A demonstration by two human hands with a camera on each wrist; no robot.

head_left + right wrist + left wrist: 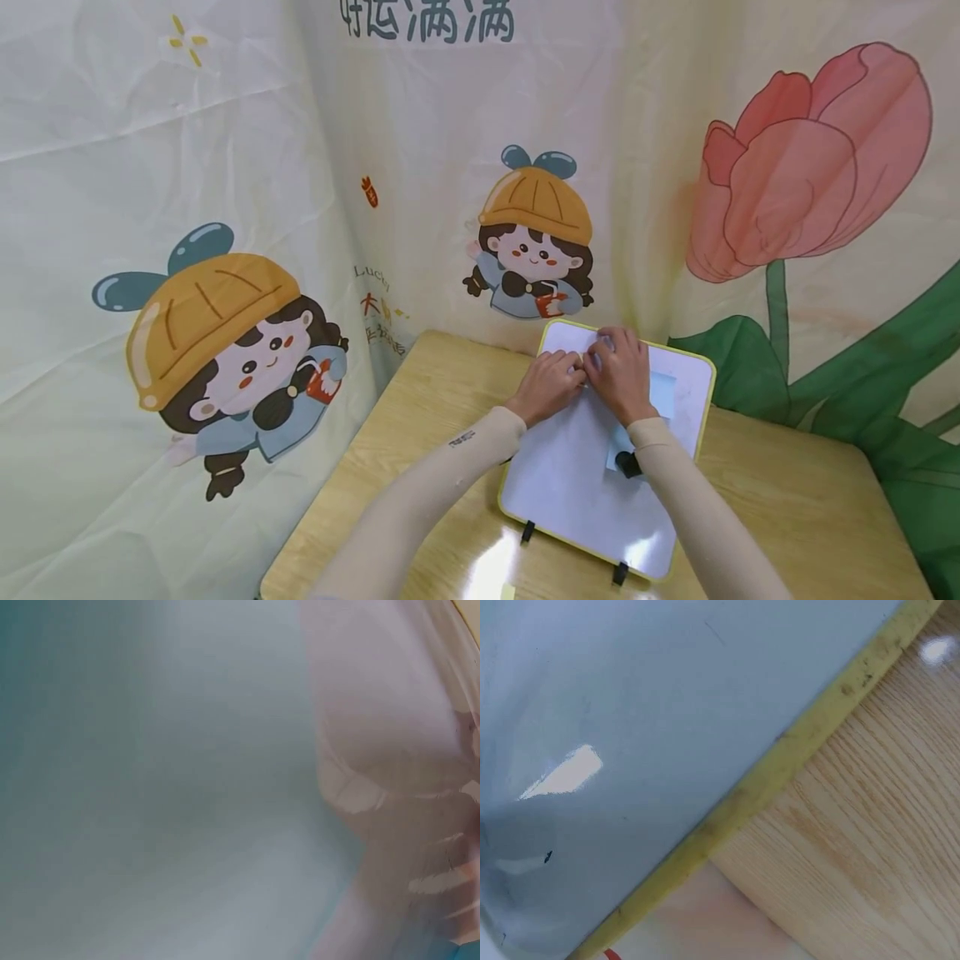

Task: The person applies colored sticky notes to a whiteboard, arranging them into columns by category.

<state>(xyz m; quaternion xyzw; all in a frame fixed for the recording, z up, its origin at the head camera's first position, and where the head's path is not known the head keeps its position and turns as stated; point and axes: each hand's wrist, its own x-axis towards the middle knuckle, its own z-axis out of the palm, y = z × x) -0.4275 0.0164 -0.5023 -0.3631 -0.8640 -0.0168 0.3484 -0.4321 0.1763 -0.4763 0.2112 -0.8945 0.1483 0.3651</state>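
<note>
A whiteboard [555, 467] with a yellow rim leans back on the table, its lower edge on two small black feet. Both hands meet near its top edge. My left hand [549, 385] has bent fingers, and their tips come close to the right hand's thumb. My right hand [621, 367] lies over the upper board with its fingers bent; I cannot tell what the fingertips hold. Pale blue sticky notes [663, 393] are on the board beside and below the right hand. The left wrist view shows the bare board surface [645, 712]; a pale blue sheet [187, 765] fills much of the right wrist view.
The wooden table [405, 433] extends around the board. A black foot [620, 572] is at the board's lower edge, and a small black object [628, 464] shows by the right sleeve. A pale yellow slip [507, 592] lies at the front. Printed cloth [420, 108] hangs behind.
</note>
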